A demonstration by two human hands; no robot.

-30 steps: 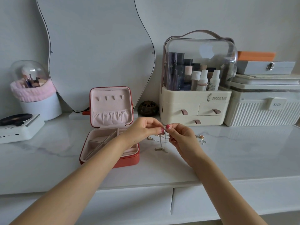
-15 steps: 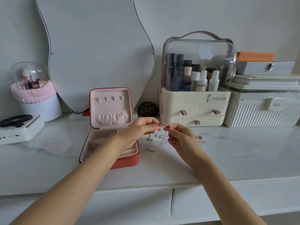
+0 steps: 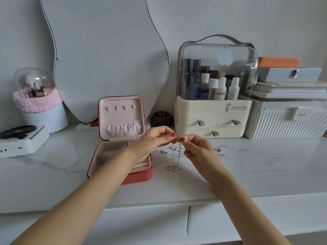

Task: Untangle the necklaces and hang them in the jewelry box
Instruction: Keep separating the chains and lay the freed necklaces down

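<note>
While both hands pinch one thin chain between them, left hand and right hand meet fingertip to fingertip above the marble top. One open jewelry box sits just left, its lid showing four hooks. Two pendants lie to the right.

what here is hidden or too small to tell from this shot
- Head view: whether the chains are knotted together, too thin to tell.
- What the left hand and right hand pinch exactly, fingertips cover it.
- Front right of the jewelry box tray, behind the left forearm.
</note>
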